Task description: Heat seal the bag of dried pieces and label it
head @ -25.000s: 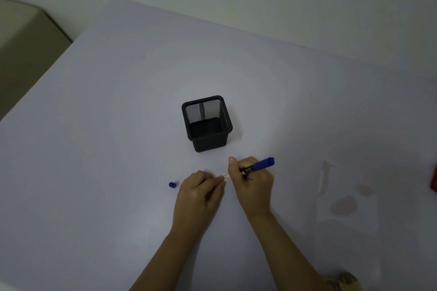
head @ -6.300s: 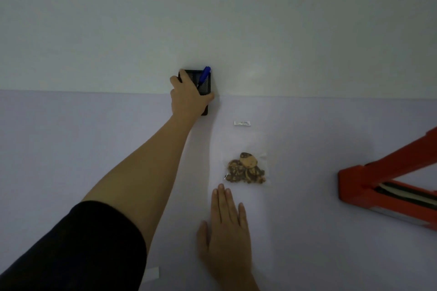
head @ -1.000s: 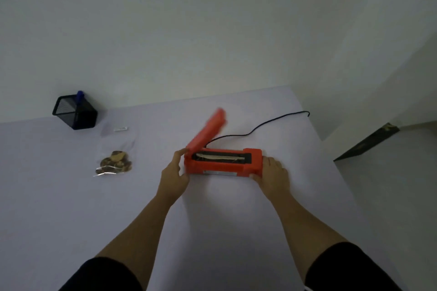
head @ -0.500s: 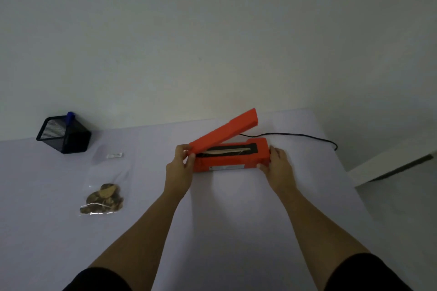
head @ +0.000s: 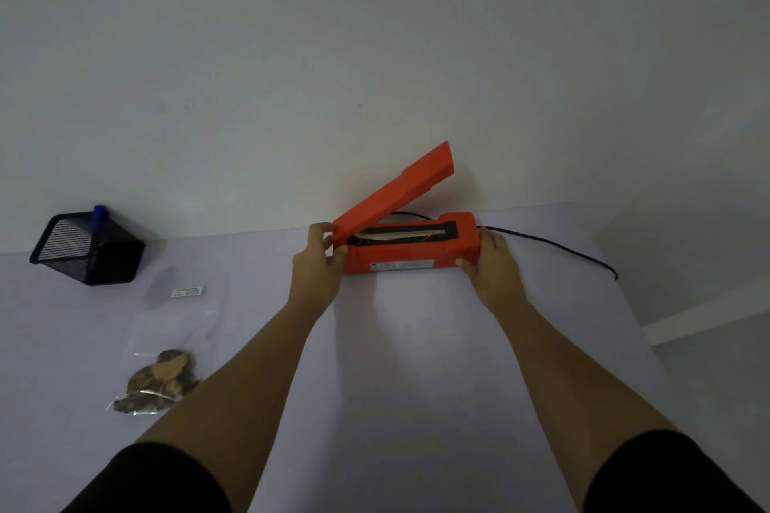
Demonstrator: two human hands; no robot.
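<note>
An orange heat sealer (head: pixel 410 252) stands near the table's far edge, its lid arm raised at a slant. My left hand (head: pixel 318 262) grips its left end at the hinge, and my right hand (head: pixel 491 267) holds its right end. A clear bag of brown dried pieces (head: pixel 160 379) lies flat at the left, apart from both hands. A small white label (head: pixel 186 291) sits on the bag's upper part.
A black mesh pen holder (head: pixel 89 248) with a blue marker (head: pixel 100 212) stands at the far left by the wall. The sealer's black cord (head: pixel 554 248) trails right toward the table's right edge. The wall runs just behind the sealer.
Both hands have pushed the sealer farther back toward the wall. The lid arm stays raised. The bag and pen holder lie where they were.
</note>
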